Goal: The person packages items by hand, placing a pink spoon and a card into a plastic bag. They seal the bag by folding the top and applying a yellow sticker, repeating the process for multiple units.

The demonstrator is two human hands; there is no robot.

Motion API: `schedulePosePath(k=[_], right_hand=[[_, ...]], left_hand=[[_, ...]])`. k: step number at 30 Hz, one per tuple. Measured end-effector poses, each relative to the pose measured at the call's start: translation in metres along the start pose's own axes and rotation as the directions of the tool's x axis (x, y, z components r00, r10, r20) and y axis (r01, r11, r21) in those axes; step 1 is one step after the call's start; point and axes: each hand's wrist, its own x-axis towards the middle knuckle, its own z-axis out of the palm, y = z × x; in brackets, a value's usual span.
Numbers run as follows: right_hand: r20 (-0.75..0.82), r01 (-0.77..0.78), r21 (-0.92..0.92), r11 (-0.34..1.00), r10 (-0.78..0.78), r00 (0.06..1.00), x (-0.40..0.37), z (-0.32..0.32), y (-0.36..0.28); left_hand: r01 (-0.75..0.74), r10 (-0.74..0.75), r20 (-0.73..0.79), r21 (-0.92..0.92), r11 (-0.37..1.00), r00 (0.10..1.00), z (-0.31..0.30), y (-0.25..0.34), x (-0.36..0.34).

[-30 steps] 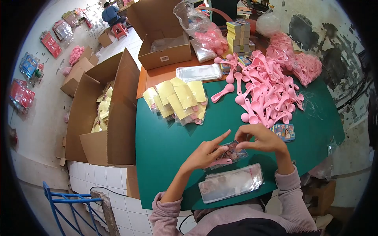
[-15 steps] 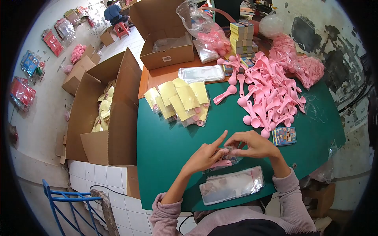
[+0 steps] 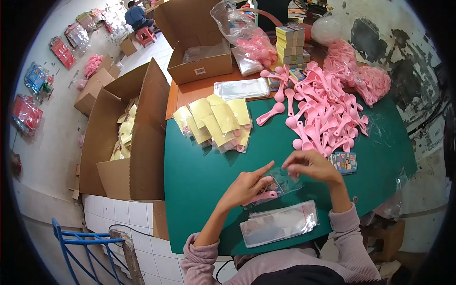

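My left hand (image 3: pixel 248 188) is closed on a clear bag (image 3: pixel 285 182), its index finger stretched out. Inside the bag show a pink spoon (image 3: pixel 267 195) and a printed card, partly under the fingers. Just above the bag's right end is my right hand (image 3: pixel 306 166), fingers curled together; whether they pinch the film is too small to tell. A stack of empty clear bags (image 3: pixel 280 224) lies nearer my body. Loose pink spoons (image 3: pixel 323 114) are heaped beyond my right hand, with printed cards (image 3: pixel 345 162) beside them.
Filled bags with yellow cards (image 3: pixel 221 118) lie at the back left of the green table (image 3: pixel 194 175). A large carton (image 3: pixel 147 137) stands left of it. Behind are an open box (image 3: pixel 202 69), card stacks (image 3: pixel 289 45) and bagged spoons (image 3: pixel 373 83). A person (image 3: pixel 136 16) sits far off.
My right hand has moved up and right, away from my left hand. The bag's clear end now lies spread out between them, and more of the card shows.
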Motion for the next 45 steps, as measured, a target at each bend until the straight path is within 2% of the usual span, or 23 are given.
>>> schedulePosePath(k=[1, 2, 3, 4, 7, 11, 17, 20, 22, 23, 25, 26, 28, 29, 30, 32, 37, 39, 40, 42, 43, 44, 45], right_hand=[[0.066, 0.024, -0.008, 1.000, -0.023, 0.998, 0.000, 0.007, 0.002], [0.130, 0.045, -0.014, 0.999, -0.043, 0.991, 0.001, 0.013, 0.003], [0.119, 0.071, -0.167, 0.983, -0.051, 0.992, 0.003, 0.017, 0.005], [0.113, 0.066, -0.165, 0.984, -0.048, 0.992, 0.003, 0.020, 0.003], [0.225, 0.097, -0.365, 0.926, -0.013, 0.974, 0.004, 0.022, -0.004], [0.286, 0.230, -0.287, 0.930, -0.146, 0.947, 0.004, 0.013, 0.011], [0.319, 0.164, -0.176, 0.971, -0.101, 0.942, 0.001, 0.013, 0.009], [0.305, 0.044, -0.187, 0.981, 0.015, 0.952, 0.000, 0.022, -0.001], [0.164, 0.223, -0.280, 0.934, -0.183, 0.969, 0.003, 0.031, 0.010], [0.166, 0.223, -0.279, 0.934, -0.182, 0.969, 0.004, 0.030, 0.011], [0.169, 0.183, -0.496, 0.849, -0.112, 0.979, 0.005, 0.028, 0.014], [0.170, 0.181, -0.496, 0.849, -0.110, 0.979, 0.005, 0.025, 0.016], [0.015, 0.120, -0.220, 0.968, -0.120, 0.993, 0.004, 0.021, 0.021], [-0.063, 0.107, -0.104, 0.989, -0.114, 0.991, 0.005, 0.018, 0.026], [-0.064, 0.107, -0.103, 0.989, -0.114, 0.991, 0.004, 0.016, 0.026], [-0.070, 0.027, 0.100, 0.995, -0.020, 0.997, 0.005, 0.013, 0.024], [-0.099, -0.158, 0.143, 0.977, 0.173, 0.980, 0.003, 0.014, 0.023], [-0.211, 0.011, 0.002, 1.000, -0.010, 0.978, 0.007, 0.012, 0.031], [-0.212, 0.015, 0.003, 1.000, -0.014, 0.977, 0.008, 0.012, 0.029], [-0.353, 0.022, -0.164, 0.986, -0.080, 0.932, 0.011, 0.009, 0.025], [-0.458, 0.025, -0.287, 0.957, -0.160, 0.875, 0.014, 0.010, 0.026], [-0.462, 0.022, -0.286, 0.958, -0.158, 0.873, 0.016, 0.015, 0.023], [-0.464, 0.124, -0.387, 0.914, -0.309, 0.831, 0.020, 0.023, 0.019]], left_hand=[[-0.071, 0.072, -0.035, 0.009, 0.997, 0.997, 0.002, -0.002, 0.000], [-0.069, 0.070, -0.036, 0.008, 0.998, 0.997, 0.002, -0.002, 0.000], [-0.058, 0.059, -0.024, 0.013, 0.998, 0.998, 0.003, -0.001, -0.001], [-0.050, 0.050, -0.008, 0.018, 0.999, 0.999, 0.004, 0.000, -0.001], [0.010, -0.012, 0.019, 0.096, 0.995, 1.000, 0.006, 0.009, -0.003], [0.043, -0.049, 0.072, 0.084, 0.996, 0.996, 0.005, 0.012, -0.001], [-0.059, 0.050, 0.118, 0.073, 0.996, 0.992, 0.006, 0.005, 0.000], [-0.038, 0.030, 0.097, 0.076, 0.996, 0.995, 0.007, 0.003, 0.000], [-0.027, 0.022, 0.048, 0.104, 0.994, 0.999, 0.012, -0.003, 0.001], [-0.026, 0.021, 0.047, 0.103, 0.994, 0.999, 0.011, -0.002, 0.000], [0.003, -0.012, 0.056, 0.161, 0.987, 0.998, 0.009, 0.002, -0.002], [0.004, -0.014, 0.057, 0.159, 0.987, 0.998, 0.004, 0.002, -0.004], [-0.028, 0.011, 0.151, 0.110, 0.994, 0.989, -0.017, 0.000, -0.009], [-0.061, 0.032, 0.157, 0.184, 0.981, 0.987, -0.027, -0.004, -0.010], [-0.061, 0.032, 0.158, 0.184, 0.981, 0.987, -0.033, -0.012, -0.011], [-0.003, 0.036, 0.157, -0.205, 0.979, 0.987, -0.041, -0.028, -0.010], [0.081, -0.026, 0.169, -0.326, 0.942, 0.985, -0.039, -0.031, -0.007], [0.128, -0.071, 0.162, -0.373, 0.919, 0.984, -0.035, -0.033, -0.004], [0.127, -0.071, 0.162, -0.369, 0.921, 0.984, -0.030, -0.034, -0.004], [0.112, -0.123, -0.147, -0.083, 0.990, 0.981, -0.016, -0.035, -0.002], [0.110, -0.121, -0.143, -0.081, 0.991, 0.982, -0.008, -0.039, 0.001], [0.154, -0.198, -0.127, -0.292, 0.944, 0.972, 0.000, -0.043, 0.004], [0.193, -0.270, -0.094, -0.488, 0.851, 0.958, 0.006, -0.042, 0.006]])
